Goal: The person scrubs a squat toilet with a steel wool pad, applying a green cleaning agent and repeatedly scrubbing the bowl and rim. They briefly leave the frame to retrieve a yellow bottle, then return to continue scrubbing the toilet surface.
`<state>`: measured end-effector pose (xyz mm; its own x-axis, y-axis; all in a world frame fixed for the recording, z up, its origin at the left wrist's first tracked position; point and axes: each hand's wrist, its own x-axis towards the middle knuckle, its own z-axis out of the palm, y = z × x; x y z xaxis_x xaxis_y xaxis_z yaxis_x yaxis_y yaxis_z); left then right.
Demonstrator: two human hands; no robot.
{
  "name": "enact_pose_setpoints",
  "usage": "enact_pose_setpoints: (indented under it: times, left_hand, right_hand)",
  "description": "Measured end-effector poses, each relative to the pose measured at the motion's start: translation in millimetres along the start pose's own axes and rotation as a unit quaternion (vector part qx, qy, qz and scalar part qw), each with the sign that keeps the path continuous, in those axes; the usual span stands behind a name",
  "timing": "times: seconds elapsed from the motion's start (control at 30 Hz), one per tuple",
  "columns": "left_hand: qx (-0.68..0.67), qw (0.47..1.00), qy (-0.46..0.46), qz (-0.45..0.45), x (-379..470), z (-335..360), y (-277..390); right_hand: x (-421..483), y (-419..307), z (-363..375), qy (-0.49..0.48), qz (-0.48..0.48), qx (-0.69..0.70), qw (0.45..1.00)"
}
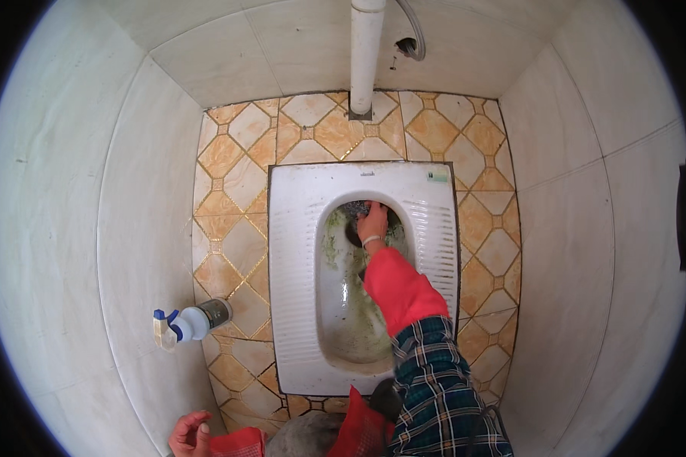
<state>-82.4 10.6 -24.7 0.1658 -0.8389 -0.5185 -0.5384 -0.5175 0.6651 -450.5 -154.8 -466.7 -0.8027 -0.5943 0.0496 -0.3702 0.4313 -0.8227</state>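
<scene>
A white ceramic squat toilet (292,274) is set in the floor before me. Green and brown grime streaks its basin (349,308). My right hand (373,221) reaches into the basin's far end, beside the dark drain hole (353,234). Its fingers hold a dark grey scrubber (355,207), which looks like steel wool and is pressed to the far inner wall. At the lower left, my left hand (191,435) hangs loosely curled with nothing seen in it; part of it is cut off by the picture's edge.
A white spray bottle (194,323) with a blue trigger stands on the patterned floor tiles (231,240) by the left wall. Behind the toilet a white pipe (367,57) enters the floor, with a grey hose (416,34) beside it. Tiled walls (560,228) close in both sides.
</scene>
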Motion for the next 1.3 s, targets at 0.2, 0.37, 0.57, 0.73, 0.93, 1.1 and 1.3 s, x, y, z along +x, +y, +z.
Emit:
enact_pose_setpoints:
  times: [0.2,0.37,0.57,0.73,0.93,1.1,1.3]
  left_hand:
    - [-0.015,1.000,-0.013,-0.002,0,-7,-17]
    - [-0.032,0.999,-0.028,0.024,8,-2,-23]
    - [0.020,0.999,-0.027,0.020,-6,-5,-28]
    - [-0.007,1.000,-0.020,-0.004,-8,-5,-33]
    - [-0.027,0.998,-0.042,0.032,-5,3,-37]
    - [-0.051,0.998,-0.027,0.013,-13,1,-41]
    - [-0.027,0.999,-0.036,-0.021,-16,-4,-47]
  right_hand:
    - [-43,-9,17,-0.201,-0.111,-0.041,0.973]
    - [-41,10,-9,-0.600,-0.189,-0.102,0.770]
    - [-17,-14,16,-0.166,0.096,0.012,0.981]
    - [-77,-18,-16,-0.394,-0.027,-0.125,0.910]
    - [-80,-16,-46,-0.396,-0.378,-0.321,0.772]
    - [12,-11,-23,-0.239,-0.516,-0.394,0.722]
    - [35,23,-34,-0.267,-0.366,-0.708,0.542]
